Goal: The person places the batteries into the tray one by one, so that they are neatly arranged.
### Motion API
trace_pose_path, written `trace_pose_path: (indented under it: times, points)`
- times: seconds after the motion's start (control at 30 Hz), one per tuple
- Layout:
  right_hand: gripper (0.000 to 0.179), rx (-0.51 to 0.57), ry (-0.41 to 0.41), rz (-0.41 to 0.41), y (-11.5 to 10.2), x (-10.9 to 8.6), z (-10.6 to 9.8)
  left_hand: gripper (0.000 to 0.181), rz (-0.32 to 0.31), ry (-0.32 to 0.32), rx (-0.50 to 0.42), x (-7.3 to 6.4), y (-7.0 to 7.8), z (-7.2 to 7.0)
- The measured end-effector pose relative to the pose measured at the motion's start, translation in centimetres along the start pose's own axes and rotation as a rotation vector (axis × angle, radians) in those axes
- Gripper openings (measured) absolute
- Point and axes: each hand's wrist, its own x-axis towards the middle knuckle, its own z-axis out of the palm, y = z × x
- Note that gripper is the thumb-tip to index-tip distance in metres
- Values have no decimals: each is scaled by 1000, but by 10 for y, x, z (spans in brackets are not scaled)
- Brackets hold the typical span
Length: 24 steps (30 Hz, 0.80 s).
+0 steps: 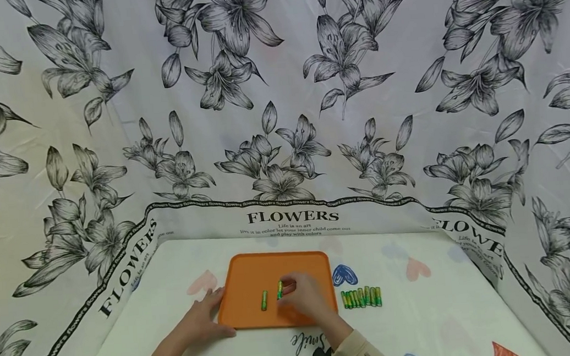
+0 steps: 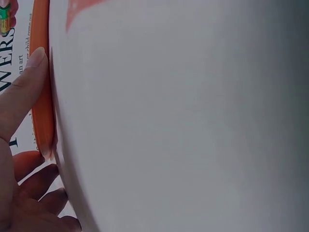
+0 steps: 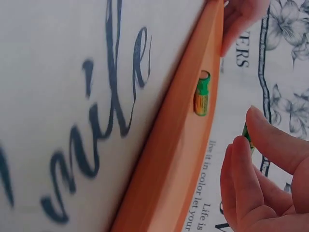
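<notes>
My right hand point(image 1: 300, 297) is over the orange tray point(image 1: 242, 275), pinching a green and yellow battery point(image 1: 280, 290) between thumb and fingertips. In the right wrist view most of that battery point(image 3: 246, 133) is hidden by the fingers. Another battery point(image 1: 264, 301) of the same kind lies on the tray, just left of the held one. At the tray's near left corner is my left hand point(image 1: 203, 319), its thumb along the front wall and its fingers spread by the left side. The left wrist view has the thumb point(image 2: 24, 87) laid against the tray wall.
Right of the tray, several similar batteries point(image 1: 361, 298) lie side by side in a row on the heart-printed white cloth point(image 1: 438, 310). A flower-printed curtain point(image 1: 294, 161) rises behind the table and along both sides.
</notes>
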Motion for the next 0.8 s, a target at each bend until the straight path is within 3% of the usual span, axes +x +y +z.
trace_pose_path:
  times: [0.37,0.8]
  points:
    - [47,-1,-37,48,-4,12,26,120,-26,-6,-14,2,-1,2]
    - [46,-112,-19,72,-2,14,43,119,-3,1,-6,-2,1,1]
